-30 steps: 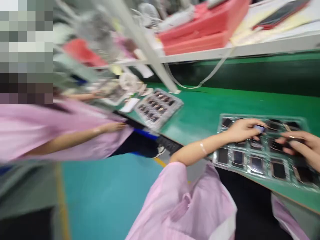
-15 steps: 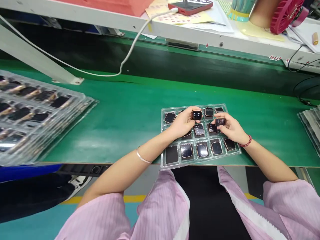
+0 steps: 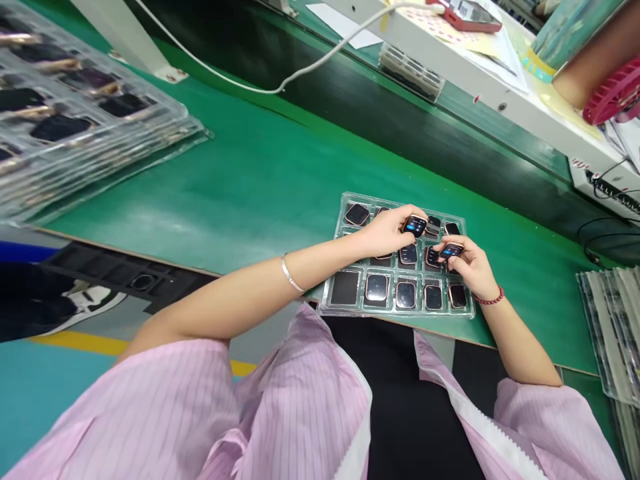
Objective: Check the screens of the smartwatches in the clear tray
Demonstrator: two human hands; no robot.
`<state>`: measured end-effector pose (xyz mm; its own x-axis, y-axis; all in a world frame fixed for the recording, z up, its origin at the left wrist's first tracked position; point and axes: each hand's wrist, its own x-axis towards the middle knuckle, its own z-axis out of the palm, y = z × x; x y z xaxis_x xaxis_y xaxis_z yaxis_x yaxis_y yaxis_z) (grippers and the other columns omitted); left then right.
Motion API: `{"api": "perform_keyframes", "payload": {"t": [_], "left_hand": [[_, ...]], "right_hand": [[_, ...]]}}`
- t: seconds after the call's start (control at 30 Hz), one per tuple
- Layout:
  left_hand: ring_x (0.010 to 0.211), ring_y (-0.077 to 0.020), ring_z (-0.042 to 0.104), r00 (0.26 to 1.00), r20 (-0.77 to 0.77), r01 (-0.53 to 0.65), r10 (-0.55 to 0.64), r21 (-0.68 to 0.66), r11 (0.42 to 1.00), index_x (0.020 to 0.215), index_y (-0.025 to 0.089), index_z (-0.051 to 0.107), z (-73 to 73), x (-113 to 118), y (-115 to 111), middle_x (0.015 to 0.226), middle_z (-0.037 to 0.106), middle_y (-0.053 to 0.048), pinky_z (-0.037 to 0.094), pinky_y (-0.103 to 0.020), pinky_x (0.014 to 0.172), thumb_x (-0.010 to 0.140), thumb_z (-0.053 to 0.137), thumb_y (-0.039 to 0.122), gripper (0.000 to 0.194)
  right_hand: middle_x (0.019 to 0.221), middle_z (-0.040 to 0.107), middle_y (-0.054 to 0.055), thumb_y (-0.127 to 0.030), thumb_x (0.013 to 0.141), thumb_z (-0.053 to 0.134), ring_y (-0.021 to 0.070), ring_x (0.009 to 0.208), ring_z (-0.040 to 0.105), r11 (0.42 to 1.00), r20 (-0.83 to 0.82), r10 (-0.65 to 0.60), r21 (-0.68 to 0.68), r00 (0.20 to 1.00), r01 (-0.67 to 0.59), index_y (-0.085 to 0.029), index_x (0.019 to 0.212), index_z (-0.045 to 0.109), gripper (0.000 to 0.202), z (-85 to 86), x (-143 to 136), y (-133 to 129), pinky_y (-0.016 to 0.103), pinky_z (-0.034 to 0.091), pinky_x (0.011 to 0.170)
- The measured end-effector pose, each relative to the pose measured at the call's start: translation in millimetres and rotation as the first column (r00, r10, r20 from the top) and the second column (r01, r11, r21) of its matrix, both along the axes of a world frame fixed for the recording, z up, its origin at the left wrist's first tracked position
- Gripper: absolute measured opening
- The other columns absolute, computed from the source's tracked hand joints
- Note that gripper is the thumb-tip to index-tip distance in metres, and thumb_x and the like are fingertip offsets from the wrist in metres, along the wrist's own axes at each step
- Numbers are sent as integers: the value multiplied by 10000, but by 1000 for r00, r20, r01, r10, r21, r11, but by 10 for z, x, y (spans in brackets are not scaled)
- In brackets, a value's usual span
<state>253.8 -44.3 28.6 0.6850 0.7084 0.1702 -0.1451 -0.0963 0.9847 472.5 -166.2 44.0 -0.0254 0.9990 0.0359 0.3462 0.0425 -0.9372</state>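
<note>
A clear plastic tray (image 3: 340, 311) lies at the table's front edge, with several square watch faces in its compartments. Over its back row, my left hand (image 3: 393, 231) grips a watch (image 3: 415, 225) whose screen is lit. My right hand (image 3: 471, 265) pinches a second lit watch (image 3: 451, 251) above the tray's right side. Both hands are closed on their watches, and the two watches are apart. The front-left compartment (image 3: 345, 287) holds no watch. My fingers and wrist hide parts of the back and middle rows.
Stacked trays of watches (image 3: 165, 127) stand at the left, more stacked trays (image 3: 607, 333) at the right edge. A white cable (image 3: 320, 63) hangs from the shelf (image 3: 530, 110), which bears a red-cased phone (image 3: 473, 15) and a pink fan (image 3: 615, 93).
The camera view has tilted and shifted. Both watches are still held, and their screens now show blue areas.
</note>
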Motion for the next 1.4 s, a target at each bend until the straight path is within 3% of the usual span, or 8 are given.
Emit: {"api": "perform_keyframes", "payload": {"t": [0.17,0.37,0.63,0.77,0.97,1.1,1.2,1.4], "left_hand": [[668,-127,635,998,-14,57,-57,11,998,937,160,619,8,-22,-1,803,667,-13,527,-273,663,734,589,96,215],[861,-167,684,999,-19,39,-39,30,999,1160,158,610,-33,-2,0,1013,703,-60,540,-293,771,661,616,30,515],[558,-109,622,992,-111,50,-66,-147,988,1078,137,684,35,-46,90,860,728,-83,385,-208,480,974,483,361,319],[678,-138,670,979,-70,175,-190,-181,968,1239,124,610,5,-40,226,931,740,-96,428,-207,517,800,684,202,452],[670,-127,674,988,-51,131,-146,-231,964,1116,116,618,-81,72,439,947,733,-114,420,-189,504,865,639,355,348],[822,-140,705,988,-57,128,-143,-207,970,1227,147,541,-111,56,470,1111,713,-116,466,-185,596,762,671,224,488],[978,-161,695,987,-98,122,-131,-95,988,1255,160,513,-136,0,424,1202,685,-109,501,-197,703,650,659,88,627],[1000,-186,686,988,-131,85,-82,20,996,1180,135,560,-150,-39,312,1136,698,-121,554,-291,839,750,618,158,434]], "right_hand": [[1175,730,103,-394,937,609,228,907,720,1000,37,0,-21,999,1,-244,1287,590,381,-15,24,8,299,529,589],[1179,730,108,-486,847,739,228,906,720,1000,-11,10,-7,1000,-10,-247,1291,584,527,-30,12,21,298,555,614],[1012,762,112,-656,915,579,196,716,705,995,-181,-90,-57,979,81,-204,1152,678,520,-100,112,56,318,569,588],[1089,756,83,-441,770,823,181,782,702,993,-191,-114,-20,975,113,-229,1221,636,532,-135,116,125,297,590,631],[935,773,127,-445,846,721,160,621,686,972,-436,-233,-126,870,198,-152,1039,706,351,-108,130,445,252,568,494],[998,770,110,-185,778,754,156,682,703,974,-566,-225,-112,793,196,-172,1090,673,322,-89,37,691,233,587,504],[1005,766,88,-29,677,727,154,705,706,986,-587,-158,-56,794,155,-181,1118,646,473,-149,-95,783,240,604,533],[937,769,57,-31,674,671,122,653,677,995,-469,-49,53,882,84,-162,1138,625,485,-293,-161,747,212,577,546]]}}
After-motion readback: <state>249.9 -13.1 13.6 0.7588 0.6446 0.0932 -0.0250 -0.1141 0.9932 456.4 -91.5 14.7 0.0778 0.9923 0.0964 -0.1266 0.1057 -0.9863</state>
